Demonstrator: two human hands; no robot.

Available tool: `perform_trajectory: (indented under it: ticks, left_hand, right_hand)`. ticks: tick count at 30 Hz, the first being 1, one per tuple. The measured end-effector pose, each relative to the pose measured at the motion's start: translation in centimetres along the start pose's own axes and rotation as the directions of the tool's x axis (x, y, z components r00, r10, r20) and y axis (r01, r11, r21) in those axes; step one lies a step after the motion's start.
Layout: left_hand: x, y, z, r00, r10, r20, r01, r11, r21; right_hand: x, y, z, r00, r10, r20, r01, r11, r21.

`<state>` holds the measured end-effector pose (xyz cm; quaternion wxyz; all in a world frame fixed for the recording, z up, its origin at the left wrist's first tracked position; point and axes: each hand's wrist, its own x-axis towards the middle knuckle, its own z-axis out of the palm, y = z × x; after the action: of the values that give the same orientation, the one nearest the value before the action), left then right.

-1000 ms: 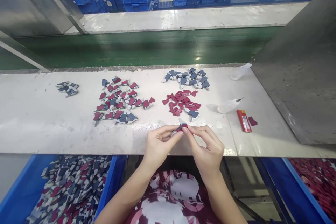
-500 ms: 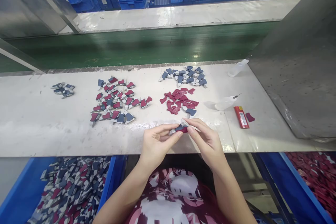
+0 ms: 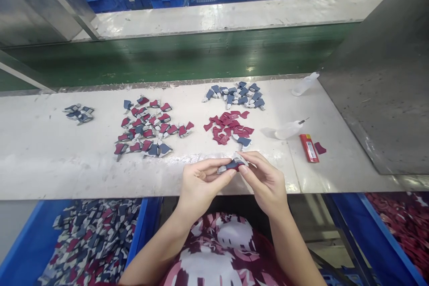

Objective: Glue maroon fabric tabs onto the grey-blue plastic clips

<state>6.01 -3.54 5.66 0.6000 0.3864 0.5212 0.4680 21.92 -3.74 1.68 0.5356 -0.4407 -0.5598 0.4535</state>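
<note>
Between both hands, over the front of the white worktop, is a small grey, navy and dark red plastic part [image 3: 231, 165]. My left hand [image 3: 201, 183] pinches its left end between thumb and fingers. On its right end, the thumb and fingertips of my right hand [image 3: 268, 183] are closed. Just beyond my fingers lies a single navy-and-grey part [image 3: 244, 141]. It touches a heap of flat dark red pieces [image 3: 228, 126]. Farther back sits a cluster of navy-and-grey parts [image 3: 239, 94]. To the left spread several parts with red faces [image 3: 144, 120].
Two translucent needle-tipped bottles [image 3: 287, 130] lie right of the heap, near a red box [image 3: 309, 148] and a lone red piece [image 3: 320, 148]. A small group of parts [image 3: 79, 114] lies far left. Blue bins [image 3: 136, 237] stand below the table edge. A metal panel [image 3: 385, 89] rises at right.
The held part has turned slightly in my fingers, showing more of its grey and navy side and less red. Both hands stay in nearly the same place; the camera view shifted a little.
</note>
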Motion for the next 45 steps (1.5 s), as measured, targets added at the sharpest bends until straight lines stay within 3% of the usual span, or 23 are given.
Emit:
perform_trajectory:
  ticks: [13, 20, 25, 33, 39, 45]
  left_hand:
    - [-0.5, -0.8, 0.2, 0.999, 0.036, -0.012, -0.036, 0.999, 0.022]
    - [-0.5, -0.9, 0.0, 0.998, 0.038, -0.047, -0.036, 0.999, 0.037]
    - [-0.6, -0.8, -0.1, 0.999, 0.015, -0.051, -0.014, 0.999, 0.031]
    - [-0.6, -1.0, 0.1, 1.0, 0.008, -0.029, -0.007, 1.0, 0.022]
    - [-0.2, -1.0, -0.2, 0.996, 0.048, -0.078, -0.045, 0.998, 0.048]
    - [0.0, -1.3, -0.3, 0.998, -0.004, -0.068, 0.009, 0.997, 0.072]
  right_hand:
    - [-0.2, -0.1, 1.2, 0.992, 0.029, -0.127, -0.014, 0.993, 0.12]
    - [-0.2, 0.1, 1.2, 0.998, 0.027, -0.061, -0.021, 0.995, 0.096]
    - [-0.3, 0.4, 1.1, 0.997, 0.011, -0.08, -0.006, 0.998, 0.062]
    - [-0.3, 0.4, 2.1, 0.973, 0.077, -0.216, -0.06, 0.995, 0.085]
    - [0.1, 0.5, 1.4, 0.989, 0.135, -0.061, -0.124, 0.98, 0.156]
    - [0.0, 0.6, 1.2, 0.971, 0.234, -0.053, -0.218, 0.952, 0.217]
